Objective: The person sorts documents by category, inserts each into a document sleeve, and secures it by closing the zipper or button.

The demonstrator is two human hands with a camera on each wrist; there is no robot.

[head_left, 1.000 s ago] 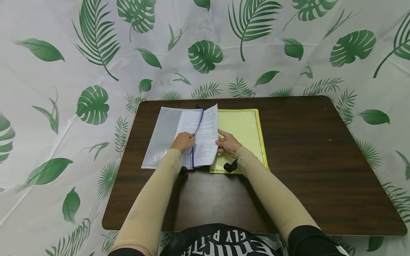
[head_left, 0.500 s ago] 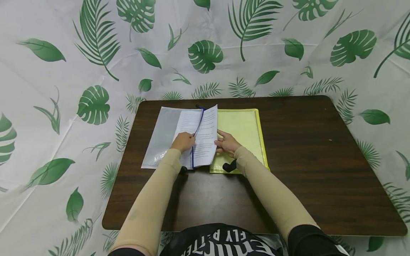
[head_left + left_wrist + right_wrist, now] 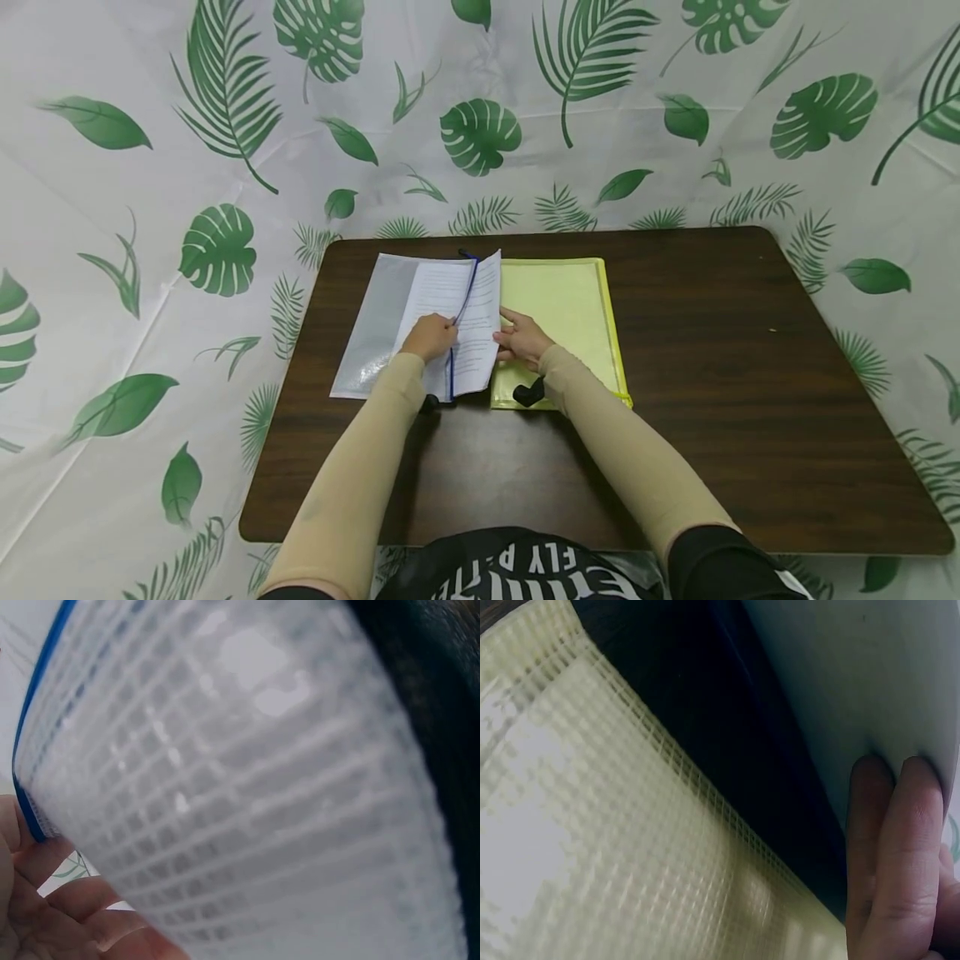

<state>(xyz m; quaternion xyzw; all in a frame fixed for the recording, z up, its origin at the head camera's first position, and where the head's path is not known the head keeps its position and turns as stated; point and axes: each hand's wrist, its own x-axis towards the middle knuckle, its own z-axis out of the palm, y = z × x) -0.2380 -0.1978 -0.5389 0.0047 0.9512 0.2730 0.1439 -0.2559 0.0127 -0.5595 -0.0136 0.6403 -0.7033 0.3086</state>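
Note:
A white translucent mesh zip pouch [image 3: 375, 321] with a blue zipper edge lies at the table's left. Printed sheets of paper [image 3: 480, 354] sit partly inside it, their right part sticking out past the zipper. My left hand [image 3: 430, 336] pinches the pouch's blue edge between thumb and fingers; the left wrist view shows the mesh [image 3: 247, 787] bulging close to the camera. At the sheets' right edge, my right hand [image 3: 523, 339] holds the paper. Two of its fingers [image 3: 904, 855] press against the back of the sheets in the right wrist view; its thumb is hidden there.
A yellow mesh zip pouch [image 3: 558, 304] lies flat under my right hand, to the right of the white one. Both lie on a dark brown wooden table [image 3: 720, 417]. Behind hangs a white leaf-print cloth [image 3: 405, 150].
My right hand has moved slightly left, and the sheets have slid further left into the white pouch. The left hand keeps its hold on the zipper edge.

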